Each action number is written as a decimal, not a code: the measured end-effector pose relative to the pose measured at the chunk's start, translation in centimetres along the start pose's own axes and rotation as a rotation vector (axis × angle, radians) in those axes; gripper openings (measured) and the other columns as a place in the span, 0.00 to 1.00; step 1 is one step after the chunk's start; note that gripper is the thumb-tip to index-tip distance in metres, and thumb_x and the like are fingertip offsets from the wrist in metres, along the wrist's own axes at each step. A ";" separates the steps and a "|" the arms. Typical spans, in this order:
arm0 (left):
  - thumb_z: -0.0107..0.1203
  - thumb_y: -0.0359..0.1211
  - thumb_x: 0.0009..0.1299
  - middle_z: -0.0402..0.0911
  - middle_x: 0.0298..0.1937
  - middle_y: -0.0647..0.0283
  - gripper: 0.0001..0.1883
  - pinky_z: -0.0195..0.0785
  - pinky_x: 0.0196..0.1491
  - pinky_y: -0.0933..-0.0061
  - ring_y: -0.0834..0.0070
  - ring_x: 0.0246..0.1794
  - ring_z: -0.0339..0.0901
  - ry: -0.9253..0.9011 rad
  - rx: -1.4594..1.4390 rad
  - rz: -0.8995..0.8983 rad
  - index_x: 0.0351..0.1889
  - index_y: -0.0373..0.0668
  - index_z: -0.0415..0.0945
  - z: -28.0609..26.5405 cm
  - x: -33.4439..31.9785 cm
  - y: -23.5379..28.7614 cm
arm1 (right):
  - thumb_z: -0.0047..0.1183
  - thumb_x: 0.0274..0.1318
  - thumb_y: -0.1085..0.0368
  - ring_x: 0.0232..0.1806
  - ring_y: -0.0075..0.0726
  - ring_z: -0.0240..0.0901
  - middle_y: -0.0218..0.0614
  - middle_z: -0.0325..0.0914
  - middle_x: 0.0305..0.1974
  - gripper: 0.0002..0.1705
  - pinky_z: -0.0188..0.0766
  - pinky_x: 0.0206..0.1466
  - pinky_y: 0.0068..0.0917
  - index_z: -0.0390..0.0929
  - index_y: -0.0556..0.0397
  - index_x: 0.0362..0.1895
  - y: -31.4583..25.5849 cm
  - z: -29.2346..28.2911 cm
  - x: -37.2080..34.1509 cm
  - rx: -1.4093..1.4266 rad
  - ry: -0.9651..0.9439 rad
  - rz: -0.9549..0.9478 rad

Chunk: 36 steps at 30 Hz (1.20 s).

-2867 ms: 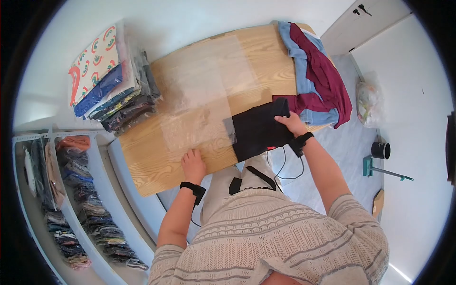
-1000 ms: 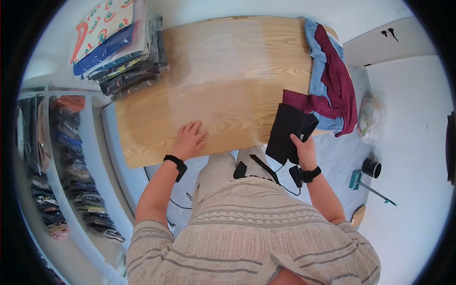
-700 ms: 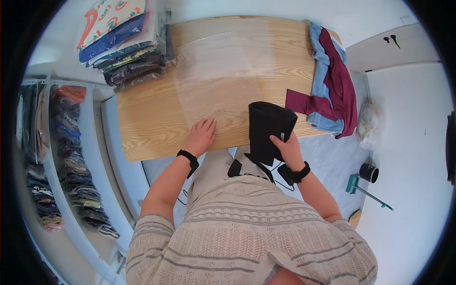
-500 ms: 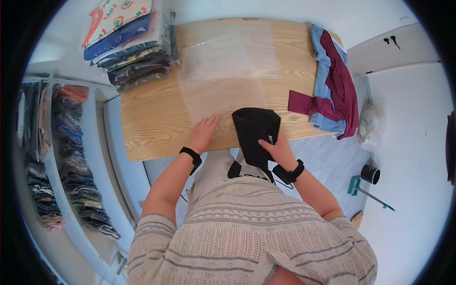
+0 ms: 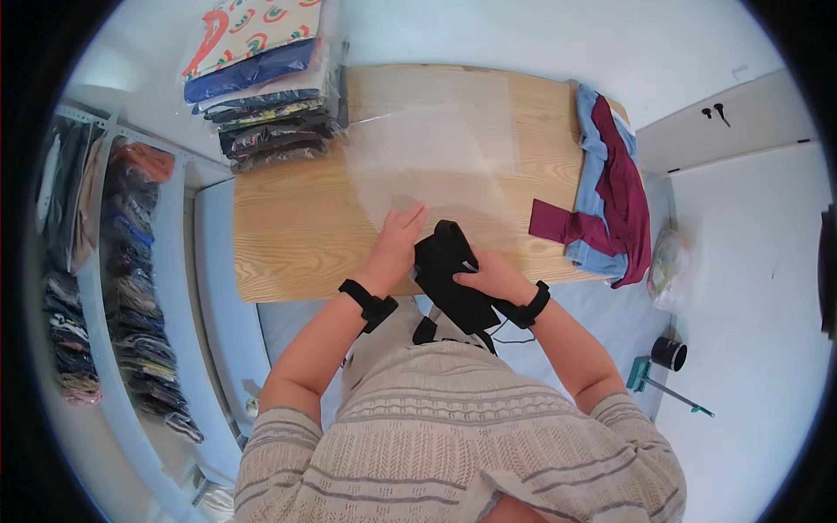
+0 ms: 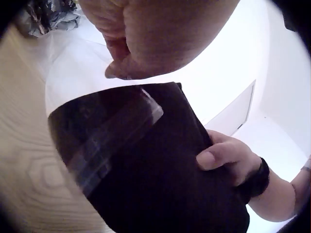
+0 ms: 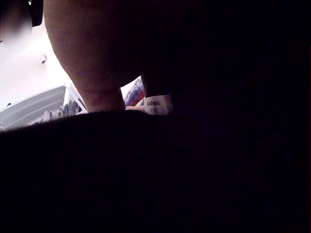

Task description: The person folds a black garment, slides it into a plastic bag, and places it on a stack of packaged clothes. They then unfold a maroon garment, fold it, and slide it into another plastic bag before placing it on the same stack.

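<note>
In the head view the folded black cloth (image 5: 453,277) hangs at the table's front edge, gripped by the right hand (image 5: 499,281) with the thumb on top. The left hand (image 5: 397,251) is beside the cloth's left end. A clear plastic bag (image 5: 436,187) lies on the table beyond it. The left wrist view shows clear film over one end of the black cloth (image 6: 170,160), and the left hand (image 6: 165,39) pinching the film just above. A small white label (image 7: 159,104) shows in the dark right wrist view.
Maroon cloth (image 5: 623,200) and light blue cloth (image 5: 593,157) lie at the right end of the wooden table (image 5: 288,227). A stack of bagged clothes (image 5: 270,105) stands at the back left. Shelves (image 5: 187,261) with bagged garments are on the left.
The right hand has brought the black cloth left, up against the left hand. The left hand has lifted from lying flat on the table and now pinches the film.
</note>
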<state>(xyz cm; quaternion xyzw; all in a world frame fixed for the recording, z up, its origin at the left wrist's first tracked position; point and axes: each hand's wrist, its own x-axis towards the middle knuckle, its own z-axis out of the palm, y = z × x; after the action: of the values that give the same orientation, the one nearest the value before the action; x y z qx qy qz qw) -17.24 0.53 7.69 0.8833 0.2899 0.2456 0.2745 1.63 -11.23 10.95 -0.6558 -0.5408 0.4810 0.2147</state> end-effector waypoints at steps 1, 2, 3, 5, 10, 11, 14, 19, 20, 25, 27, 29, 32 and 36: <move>0.47 0.13 0.49 0.68 0.60 0.52 0.33 0.62 0.59 0.61 0.53 0.54 0.65 -0.023 -0.011 0.032 0.59 0.33 0.66 -0.1 0.2 0.5 | 0.58 0.46 0.60 0.45 0.55 0.74 0.51 0.78 0.42 0.28 0.70 0.48 0.38 0.71 0.57 0.52 -0.3 -0.5 0.2 -0.009 -0.004 -0.005; 0.47 0.13 0.48 0.66 0.62 0.52 0.36 0.62 0.59 0.61 0.52 0.54 0.64 -0.047 -0.021 0.065 0.61 0.33 0.64 -0.3 0.3 1.1 | 0.57 0.46 0.60 0.45 0.55 0.74 0.52 0.78 0.42 0.27 0.70 0.48 0.39 0.71 0.58 0.52 -0.6 -0.9 0.4 0.011 0.048 0.020; 0.47 0.13 0.48 0.66 0.62 0.52 0.36 0.62 0.59 0.61 0.52 0.54 0.64 -0.037 -0.016 0.064 0.61 0.33 0.64 -0.6 0.5 1.7 | 0.57 0.46 0.60 0.45 0.55 0.74 0.53 0.78 0.41 0.27 0.70 0.48 0.39 0.71 0.58 0.51 -0.9 -1.2 0.6 0.032 0.102 0.043; 0.49 0.13 0.47 0.61 0.66 0.52 0.39 0.60 0.61 0.62 0.52 0.58 0.62 -0.085 -0.043 0.106 0.64 0.33 0.60 -1.0 0.8 2.9 | 0.56 0.46 0.60 0.44 0.57 0.74 0.54 0.78 0.40 0.26 0.70 0.47 0.40 0.72 0.59 0.51 -0.6 -1.7 1.2 -0.050 0.100 0.044; 0.47 0.15 0.51 0.58 0.68 0.52 0.37 0.57 0.66 0.63 0.54 0.66 0.57 -0.011 -0.062 0.193 0.65 0.33 0.58 -0.5 2.0 5.2 | 0.55 0.47 0.60 0.42 0.58 0.75 0.55 0.78 0.37 0.23 0.71 0.44 0.42 0.72 0.60 0.47 -1.7 -2.5 1.6 -0.103 0.230 0.002; 0.46 0.15 0.53 0.57 0.69 0.52 0.36 0.55 0.67 0.63 0.55 0.68 0.55 -0.011 -0.072 0.218 0.65 0.32 0.58 -0.7 2.3 5.9 | 0.55 0.47 0.60 0.41 0.59 0.75 0.55 0.78 0.37 0.22 0.71 0.43 0.42 0.73 0.60 0.46 -1.8 -2.8 2.0 -0.097 0.346 0.019; 0.44 0.16 0.55 0.56 0.69 0.51 0.34 0.55 0.67 0.63 0.56 0.70 0.53 -0.024 -0.096 0.250 0.65 0.32 0.58 -0.3 3.1 7.3 | 0.55 0.49 0.60 0.38 0.60 0.74 0.54 0.78 0.35 0.20 0.71 0.41 0.43 0.73 0.58 0.44 -2.2 -3.1 2.4 -0.147 0.436 0.019; 0.43 0.15 0.56 0.59 0.68 0.51 0.34 0.54 0.68 0.62 0.54 0.69 0.56 -0.062 -0.212 0.347 0.65 0.33 0.59 -1.0 3.4 9.7 | 0.55 0.51 0.59 0.37 0.62 0.73 0.55 0.76 0.32 0.19 0.71 0.38 0.44 0.72 0.56 0.45 3.7 -1.3 5.7 -0.226 0.606 -0.319; 0.43 0.15 0.56 0.59 0.68 0.51 0.34 0.54 0.68 0.62 0.54 0.69 0.56 -0.061 -0.208 0.354 0.65 0.33 0.59 -0.8 3.3 9.9 | 0.55 0.51 0.59 0.36 0.63 0.72 0.56 0.76 0.32 0.19 0.70 0.38 0.44 0.72 0.57 0.44 4.4 -0.6 6.3 -0.167 0.685 -0.493; 0.42 0.14 0.53 0.61 0.67 0.50 0.34 0.54 0.68 0.61 0.54 0.68 0.57 -0.097 -0.295 0.418 0.63 0.31 0.61 -0.6 2.0 10.6 | 0.53 0.48 0.62 0.39 0.64 0.72 0.58 0.75 0.35 0.20 0.69 0.40 0.45 0.69 0.63 0.43 -1.8 -3.2 5.0 -0.123 0.666 -0.013; 0.41 0.14 0.52 0.60 0.67 0.49 0.34 0.53 0.68 0.61 0.54 0.68 0.57 -0.139 -0.318 0.408 0.63 0.30 0.61 -0.9 1.5 10.7 | 0.53 0.48 0.62 0.39 0.64 0.72 0.58 0.75 0.34 0.19 0.69 0.40 0.46 0.69 0.63 0.42 -3.5 -3.5 4.6 -0.137 0.661 0.005; 0.41 0.13 0.52 0.60 0.67 0.49 0.34 0.53 0.68 0.61 0.54 0.68 0.57 -0.191 -0.342 0.402 0.63 0.30 0.61 -1.3 1.1 10.7 | 0.53 0.48 0.62 0.38 0.64 0.72 0.58 0.75 0.34 0.19 0.69 0.39 0.47 0.69 0.63 0.41 -4.6 -3.3 4.6 -0.143 0.662 0.028; 0.41 0.12 0.52 0.60 0.67 0.48 0.33 0.53 0.68 0.61 0.53 0.69 0.56 -0.204 -0.370 0.427 0.61 0.29 0.62 -1.5 0.9 10.4 | 0.53 0.49 0.62 0.37 0.64 0.72 0.57 0.75 0.34 0.17 0.69 0.41 0.49 0.70 0.61 0.40 -4.3 -3.3 5.5 -0.286 0.644 -0.061; 0.42 0.13 0.53 0.58 0.68 0.50 0.33 0.51 0.69 0.62 0.55 0.71 0.53 -0.190 -0.419 0.436 0.63 0.31 0.61 -2.0 -0.4 9.3 | 0.53 0.49 0.61 0.37 0.59 0.73 0.54 0.76 0.35 0.17 0.70 0.42 0.48 0.69 0.59 0.40 -3.0 -3.0 6.3 -0.355 0.625 0.046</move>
<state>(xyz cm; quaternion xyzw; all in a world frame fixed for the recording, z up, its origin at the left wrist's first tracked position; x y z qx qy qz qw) -15.17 -5.43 14.86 0.8680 0.0098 0.2692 0.4171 2.45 -3.79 12.16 -0.8103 -0.5093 0.1605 0.2415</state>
